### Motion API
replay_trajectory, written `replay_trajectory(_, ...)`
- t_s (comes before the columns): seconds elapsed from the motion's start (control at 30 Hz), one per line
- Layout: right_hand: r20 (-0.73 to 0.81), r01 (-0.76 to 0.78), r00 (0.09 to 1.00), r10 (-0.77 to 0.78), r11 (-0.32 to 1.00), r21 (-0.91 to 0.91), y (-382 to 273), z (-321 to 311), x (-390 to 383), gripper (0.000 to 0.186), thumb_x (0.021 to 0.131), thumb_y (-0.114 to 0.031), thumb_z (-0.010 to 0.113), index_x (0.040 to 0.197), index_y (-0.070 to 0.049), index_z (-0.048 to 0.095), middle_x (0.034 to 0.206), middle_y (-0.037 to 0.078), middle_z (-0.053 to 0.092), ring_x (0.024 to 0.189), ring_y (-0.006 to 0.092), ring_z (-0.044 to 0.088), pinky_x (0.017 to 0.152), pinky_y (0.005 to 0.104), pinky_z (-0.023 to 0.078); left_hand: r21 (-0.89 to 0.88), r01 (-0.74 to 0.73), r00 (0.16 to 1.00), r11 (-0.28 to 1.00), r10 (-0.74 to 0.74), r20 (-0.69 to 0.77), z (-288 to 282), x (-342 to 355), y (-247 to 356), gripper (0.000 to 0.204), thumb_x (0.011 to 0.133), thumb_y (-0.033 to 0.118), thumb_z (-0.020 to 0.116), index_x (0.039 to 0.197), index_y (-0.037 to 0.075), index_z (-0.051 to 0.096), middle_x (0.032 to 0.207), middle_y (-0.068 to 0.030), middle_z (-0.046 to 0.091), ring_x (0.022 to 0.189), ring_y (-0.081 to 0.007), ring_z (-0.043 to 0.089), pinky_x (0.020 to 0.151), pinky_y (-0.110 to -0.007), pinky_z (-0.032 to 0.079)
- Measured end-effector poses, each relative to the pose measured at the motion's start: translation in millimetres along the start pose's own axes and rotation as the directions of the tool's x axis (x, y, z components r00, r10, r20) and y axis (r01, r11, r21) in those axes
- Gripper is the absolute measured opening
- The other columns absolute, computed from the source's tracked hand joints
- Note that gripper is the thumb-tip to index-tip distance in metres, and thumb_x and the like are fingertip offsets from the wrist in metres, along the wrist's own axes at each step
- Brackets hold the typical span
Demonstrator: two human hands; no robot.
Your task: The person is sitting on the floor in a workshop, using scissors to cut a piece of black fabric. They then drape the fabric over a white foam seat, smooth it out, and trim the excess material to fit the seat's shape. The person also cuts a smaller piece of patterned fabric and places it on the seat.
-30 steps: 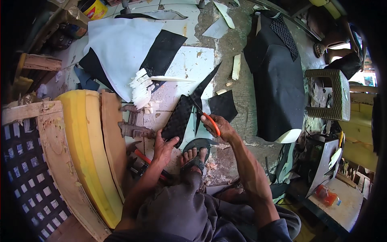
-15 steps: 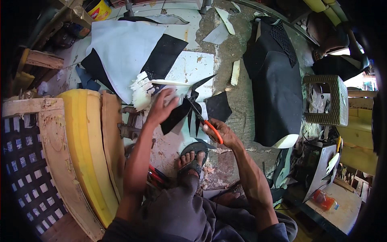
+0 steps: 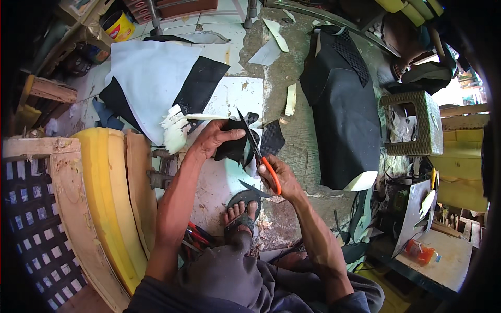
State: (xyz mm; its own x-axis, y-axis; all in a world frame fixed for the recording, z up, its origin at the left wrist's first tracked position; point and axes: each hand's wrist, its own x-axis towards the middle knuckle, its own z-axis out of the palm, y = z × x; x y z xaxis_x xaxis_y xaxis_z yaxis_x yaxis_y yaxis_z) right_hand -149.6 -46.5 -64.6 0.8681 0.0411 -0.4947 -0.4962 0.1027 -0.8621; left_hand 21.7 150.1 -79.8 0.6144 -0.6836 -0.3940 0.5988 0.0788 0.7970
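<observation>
Floor (image 3: 300,156) beneath, left grip (image 3: 213,140) now holds black piece (image 3: 228,149).

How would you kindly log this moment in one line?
left hand: grips black material | right hand: holds orange-handled scissors | nearby: patterned black scrap, white sheet

At left, a curved yellow foam slab (image 3: 100,198) beside a wooden frame (image 3: 73,208) and a dark lattice (image 3: 32,221); at top left, a yellow-and-red bucket (image 3: 122,28). At right, a brown woven-pattern stool (image 3: 429,125) on the floor (image 3: 300,156), with yellow blocks (image 3: 462,177) near it; at lower right, an orange bottle (image 3: 421,252) lying on a worktop (image 3: 446,268).
</observation>
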Motion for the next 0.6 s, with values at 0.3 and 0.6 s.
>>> replay_trajectory(0.3, -0.046, 0.102, 0.994, -0.104, 0.994, -0.038, 5, 15, 5, 0.034, 0.096, -0.038, 0.072, 0.097, -0.007, 0.057, 0.072, -0.006, 0.045, 0.062, 0.0040, 0.039, 0.053, 0.0248, 0.033, 0.130, -0.157, 0.979, 0.979, 0.172, -0.108, 24, -20, 24, 0.041, 0.082, 0.008, 0.082, 0.121, 0.006, 0.069, 0.106, -0.0005, 0.072, 0.095, -0.0114, 0.066, 0.089, -0.030, 0.053)
replay_trajectory(0.6, -0.016, 0.164, 0.986, -0.166, 0.981, -0.100, 2, 4, 5, 0.033, 0.096, -0.037, 0.073, 0.098, -0.008, 0.058, 0.074, -0.006, 0.044, 0.067, 0.0054, 0.039, 0.057, 0.0257, 0.034, 0.094, -0.147, 0.984, 0.985, 0.155, -0.083, 36, -24, 28, 0.063, 0.076, 0.010, 0.085, 0.134, 0.004, 0.061, 0.129, -0.0045, 0.066, 0.119, -0.0167, 0.059, 0.107, -0.033, 0.041)
